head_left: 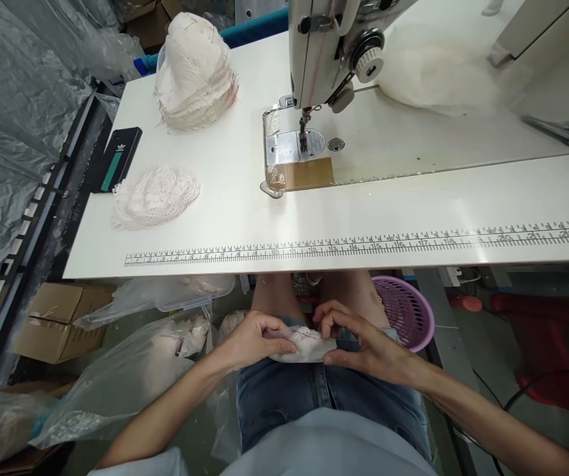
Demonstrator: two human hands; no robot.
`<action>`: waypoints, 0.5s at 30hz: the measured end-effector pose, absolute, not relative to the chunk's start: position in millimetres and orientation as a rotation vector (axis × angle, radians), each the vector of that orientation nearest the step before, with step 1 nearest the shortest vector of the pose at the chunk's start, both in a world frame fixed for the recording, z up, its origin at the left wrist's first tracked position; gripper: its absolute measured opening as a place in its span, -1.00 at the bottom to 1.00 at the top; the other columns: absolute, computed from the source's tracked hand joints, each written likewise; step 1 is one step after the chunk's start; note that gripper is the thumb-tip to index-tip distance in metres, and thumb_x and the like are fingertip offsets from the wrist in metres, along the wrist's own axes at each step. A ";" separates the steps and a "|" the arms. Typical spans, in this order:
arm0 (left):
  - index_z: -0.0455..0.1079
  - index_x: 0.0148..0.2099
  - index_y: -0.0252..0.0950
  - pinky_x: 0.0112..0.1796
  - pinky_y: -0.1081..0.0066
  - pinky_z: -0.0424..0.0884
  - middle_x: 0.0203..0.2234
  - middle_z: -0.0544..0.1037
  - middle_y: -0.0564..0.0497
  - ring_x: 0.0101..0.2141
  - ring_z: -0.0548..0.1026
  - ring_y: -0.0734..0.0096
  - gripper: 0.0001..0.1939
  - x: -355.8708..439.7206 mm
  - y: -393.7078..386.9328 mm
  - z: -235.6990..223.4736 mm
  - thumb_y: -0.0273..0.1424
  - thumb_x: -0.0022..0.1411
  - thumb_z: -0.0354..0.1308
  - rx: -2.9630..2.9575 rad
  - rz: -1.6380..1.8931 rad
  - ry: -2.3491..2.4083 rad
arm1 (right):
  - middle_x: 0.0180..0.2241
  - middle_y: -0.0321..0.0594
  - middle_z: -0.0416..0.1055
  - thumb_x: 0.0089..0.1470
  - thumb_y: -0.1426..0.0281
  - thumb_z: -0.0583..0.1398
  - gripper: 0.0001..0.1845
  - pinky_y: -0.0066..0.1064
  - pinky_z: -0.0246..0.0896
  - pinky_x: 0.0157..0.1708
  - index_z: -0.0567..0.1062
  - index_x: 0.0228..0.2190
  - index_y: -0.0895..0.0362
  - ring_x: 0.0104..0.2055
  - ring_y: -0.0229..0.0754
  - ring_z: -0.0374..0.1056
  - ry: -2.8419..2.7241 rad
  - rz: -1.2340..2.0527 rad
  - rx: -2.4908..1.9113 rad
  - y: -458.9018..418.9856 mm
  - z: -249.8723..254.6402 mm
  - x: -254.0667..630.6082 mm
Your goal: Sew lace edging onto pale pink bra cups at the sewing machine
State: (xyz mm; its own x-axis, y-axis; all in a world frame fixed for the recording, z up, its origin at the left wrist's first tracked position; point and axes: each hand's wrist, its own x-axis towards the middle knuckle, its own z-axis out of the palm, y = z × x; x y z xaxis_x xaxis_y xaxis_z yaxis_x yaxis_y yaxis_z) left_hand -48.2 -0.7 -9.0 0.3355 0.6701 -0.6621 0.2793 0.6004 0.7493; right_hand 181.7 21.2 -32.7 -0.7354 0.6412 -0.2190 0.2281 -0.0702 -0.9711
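Observation:
Over my lap, my left hand (257, 342) pinches the left end of a small white fabric piece (303, 350) between thumb and fingers. The piece looks soft and partly sheer, with a bunched, lacy patch on top. At its other end is my right hand (364, 344), its thumb along the lower edge and its fingers curled above. Part of the right grip is hidden by the fingers. On the table lies a flat stack of white lace pieces (156, 197), apart from both hands. Behind it stands a taller pile of white fabric pieces (195, 76).
A sewing machine (309, 59) stands on the white table (225, 218), which has a printed ruler along its front edge. A dark phone-like object (120, 158) lies at left, scissors (560, 132) at right. Below are a purple basket (406, 311), plastic bags (120, 370) and a cardboard box (63, 320).

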 end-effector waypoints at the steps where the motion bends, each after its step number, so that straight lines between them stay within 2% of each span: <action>1: 0.54 -0.44 -0.37 -0.50 0.59 0.24 -0.57 0.54 0.04 -0.54 0.37 0.55 -0.85 -47.6 -0.3 -9.1 -0.36 -0.07 0.32 0.952 0.314 1.252 | -0.16 -0.20 0.22 0.04 0.23 0.22 -0.81 -0.38 0.18 -0.21 0.35 -0.37 0.07 -0.16 -0.19 0.22 -1.897 1.865 -0.941 20.6 -33.1 181.6; 5: 0.55 -0.41 -0.36 -0.48 0.56 0.27 -0.51 0.57 0.00 -0.50 0.41 0.50 -0.80 -46.2 0.9 -9.7 -0.31 -0.04 0.31 0.974 0.317 1.240 | -0.28 -0.23 0.26 0.04 0.18 0.21 -0.78 -0.39 0.17 -0.29 0.40 -0.38 0.07 -0.26 -0.21 0.23 -1.793 1.823 -1.022 19.6 -35.6 179.8; 9: 0.54 -0.40 -0.36 -0.48 0.55 0.25 -0.52 0.56 0.00 -0.51 0.39 0.50 -0.79 -46.5 1.1 -9.8 -0.29 -0.04 0.30 0.986 0.333 1.237 | -0.31 -0.25 0.27 0.03 0.18 0.22 -0.78 -0.40 0.15 -0.32 0.42 -0.36 0.07 -0.32 -0.22 0.22 -1.746 1.785 -1.041 20.2 -38.7 177.2; 12: 0.53 -0.41 -0.38 -0.54 0.56 0.17 -0.57 0.50 0.03 -0.55 0.31 0.55 -0.77 -46.7 0.8 -10.7 -0.28 -0.03 0.29 1.037 0.325 1.271 | -0.33 -0.24 0.26 0.05 0.21 0.21 -0.79 -0.39 0.13 -0.32 0.43 -0.45 0.09 -0.29 -0.20 0.23 -1.739 1.787 -0.991 20.0 -38.7 174.8; 15: 0.48 -0.49 -0.40 -0.60 0.56 0.02 -0.69 0.35 0.10 -0.62 0.17 0.62 -0.70 -45.8 0.7 -11.9 -0.21 -0.03 0.28 1.145 0.318 1.365 | -0.36 -0.25 0.23 0.08 0.24 0.18 -0.78 -0.39 0.12 -0.33 0.38 -0.48 0.11 -0.32 -0.21 0.22 -1.697 1.793 -0.993 20.0 -33.5 173.8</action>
State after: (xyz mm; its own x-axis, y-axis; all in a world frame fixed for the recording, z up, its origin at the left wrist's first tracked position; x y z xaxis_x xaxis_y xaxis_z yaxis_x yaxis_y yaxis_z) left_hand -45.8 0.7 -11.9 0.2579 0.7611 -0.5952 0.4196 0.4667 0.7786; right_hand 173.8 20.0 -33.5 -0.6240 0.7604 -0.1800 0.1378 -0.1196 -0.9832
